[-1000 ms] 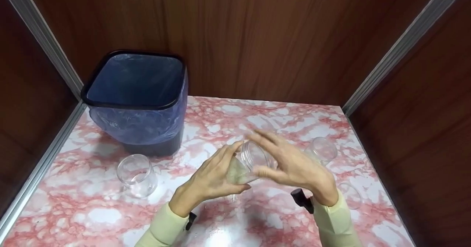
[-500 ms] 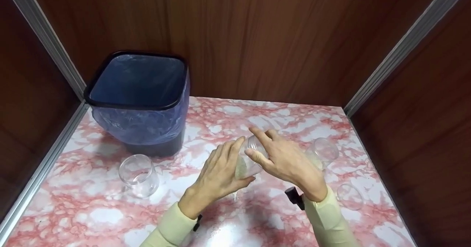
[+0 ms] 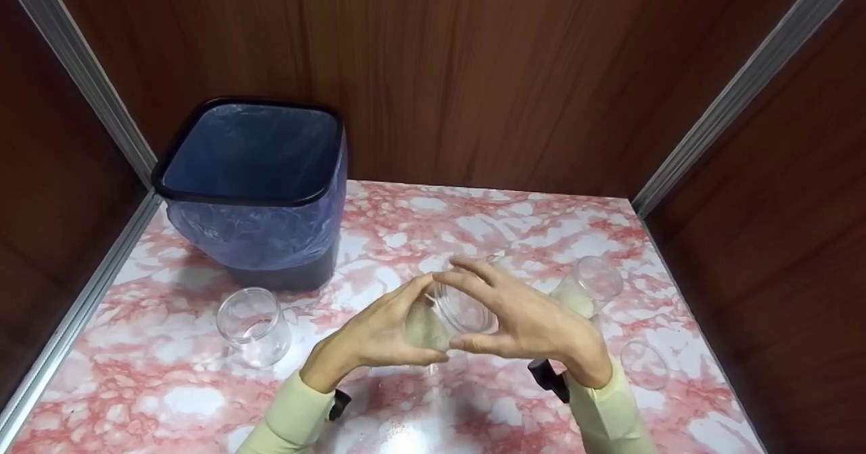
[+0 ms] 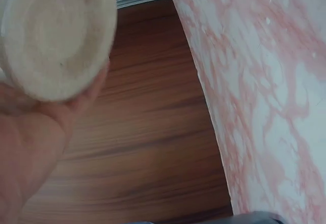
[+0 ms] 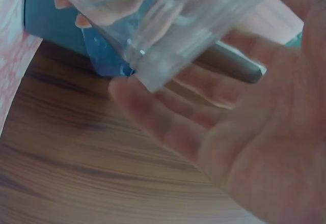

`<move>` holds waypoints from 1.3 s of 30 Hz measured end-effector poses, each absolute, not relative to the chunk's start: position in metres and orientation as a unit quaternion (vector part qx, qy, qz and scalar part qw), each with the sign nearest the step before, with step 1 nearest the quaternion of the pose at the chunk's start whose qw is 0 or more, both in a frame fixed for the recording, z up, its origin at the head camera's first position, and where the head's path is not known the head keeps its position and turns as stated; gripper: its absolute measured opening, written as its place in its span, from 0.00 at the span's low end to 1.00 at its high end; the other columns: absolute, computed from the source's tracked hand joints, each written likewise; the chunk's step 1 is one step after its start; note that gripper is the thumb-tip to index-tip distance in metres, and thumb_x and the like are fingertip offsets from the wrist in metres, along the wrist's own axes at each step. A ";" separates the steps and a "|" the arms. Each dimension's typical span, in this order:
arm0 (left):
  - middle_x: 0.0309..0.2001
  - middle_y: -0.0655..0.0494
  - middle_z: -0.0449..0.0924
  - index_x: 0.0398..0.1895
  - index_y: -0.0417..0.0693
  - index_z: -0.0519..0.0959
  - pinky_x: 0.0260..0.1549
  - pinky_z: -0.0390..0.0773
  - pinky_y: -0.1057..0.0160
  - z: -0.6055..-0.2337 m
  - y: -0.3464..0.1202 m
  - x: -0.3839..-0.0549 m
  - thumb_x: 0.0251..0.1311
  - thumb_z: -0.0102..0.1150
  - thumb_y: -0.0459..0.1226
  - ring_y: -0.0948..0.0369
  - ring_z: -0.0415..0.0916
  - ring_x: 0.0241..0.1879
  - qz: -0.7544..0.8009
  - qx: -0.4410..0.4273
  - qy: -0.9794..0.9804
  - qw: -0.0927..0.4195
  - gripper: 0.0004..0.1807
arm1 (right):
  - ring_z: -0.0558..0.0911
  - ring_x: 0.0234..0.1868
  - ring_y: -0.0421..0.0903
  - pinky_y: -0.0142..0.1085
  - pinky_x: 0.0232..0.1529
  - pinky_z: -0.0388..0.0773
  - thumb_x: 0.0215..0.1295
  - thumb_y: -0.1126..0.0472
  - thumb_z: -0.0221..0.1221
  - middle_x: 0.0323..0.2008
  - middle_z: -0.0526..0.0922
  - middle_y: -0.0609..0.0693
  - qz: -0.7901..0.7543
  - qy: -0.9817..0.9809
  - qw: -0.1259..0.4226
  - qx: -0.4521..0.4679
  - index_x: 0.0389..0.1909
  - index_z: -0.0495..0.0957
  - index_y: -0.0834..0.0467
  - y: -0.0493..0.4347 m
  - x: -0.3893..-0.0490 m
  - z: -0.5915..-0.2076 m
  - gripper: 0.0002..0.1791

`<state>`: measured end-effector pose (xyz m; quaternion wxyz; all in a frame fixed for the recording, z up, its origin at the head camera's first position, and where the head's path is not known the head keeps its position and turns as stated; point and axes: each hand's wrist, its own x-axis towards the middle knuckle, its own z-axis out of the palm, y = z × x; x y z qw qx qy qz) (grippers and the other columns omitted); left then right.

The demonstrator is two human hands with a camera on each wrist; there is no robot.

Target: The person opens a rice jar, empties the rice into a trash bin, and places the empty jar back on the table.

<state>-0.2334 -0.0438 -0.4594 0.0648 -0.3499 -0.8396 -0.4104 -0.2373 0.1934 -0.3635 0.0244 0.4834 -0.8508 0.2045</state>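
Above the middle of the table, my left hand (image 3: 379,332) grips a clear screw-top jar (image 3: 426,327) by its body, tilted to the right. The left wrist view looks at the jar's round base (image 4: 60,38), where something pale fills it. My right hand (image 3: 531,315) curves round the jar's ringed clear end, thumb below and fingers above; the fingertips of both hands nearly meet. In the right wrist view, the right fingers (image 5: 163,119) lie along the edge of that clear end. Part of the jar is hidden behind the hands.
At left stands a clear open jar (image 3: 254,329), in front of a lined bin (image 3: 250,237) with a black rim. Another clear jar (image 3: 585,288) with pale contents is at right, near a clear round disc (image 3: 644,365). Dark wood panels enclose the marbled table (image 3: 541,224).
The right hand closes in over the jar's end, turns, then spreads its fingers and thumb round it again. The left hand keeps its hold and shifts slightly left and down.
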 end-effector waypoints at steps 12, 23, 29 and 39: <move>0.53 0.49 0.75 0.68 0.43 0.63 0.45 0.80 0.55 -0.465 -0.019 -0.226 0.35 0.78 0.59 0.54 0.76 0.49 -0.211 -0.257 -0.888 0.318 0.58 | 0.79 0.46 0.48 0.45 0.46 0.79 0.70 0.37 0.49 0.58 0.72 0.55 0.181 -0.923 0.060 0.333 0.75 0.57 0.47 0.180 -0.253 -0.377 0.37; 0.54 0.49 0.75 0.69 0.43 0.61 0.43 0.80 0.55 -0.466 -0.019 -0.228 0.37 0.76 0.60 0.56 0.75 0.51 -0.260 -0.289 -0.883 0.264 0.58 | 0.79 0.44 0.46 0.43 0.46 0.80 0.63 0.29 0.53 0.53 0.75 0.51 0.183 -0.920 0.048 0.344 0.68 0.68 0.49 0.183 -0.253 -0.381 0.39; 0.55 0.51 0.74 0.70 0.44 0.59 0.55 0.77 0.56 -0.466 -0.021 -0.230 0.41 0.75 0.59 0.58 0.74 0.53 -0.328 -0.302 -0.867 0.221 0.56 | 0.78 0.50 0.45 0.43 0.51 0.79 0.61 0.33 0.58 0.54 0.75 0.49 0.187 -0.901 0.091 0.380 0.64 0.71 0.50 0.186 -0.251 -0.379 0.37; 0.55 0.52 0.74 0.70 0.46 0.60 0.52 0.78 0.58 -0.463 -0.029 -0.228 0.41 0.76 0.57 0.60 0.74 0.52 -0.360 -0.292 -0.860 0.213 0.55 | 0.75 0.46 0.39 0.36 0.44 0.80 0.60 0.40 0.64 0.60 0.72 0.46 0.265 -0.878 0.104 0.384 0.68 0.68 0.46 0.188 -0.248 -0.381 0.36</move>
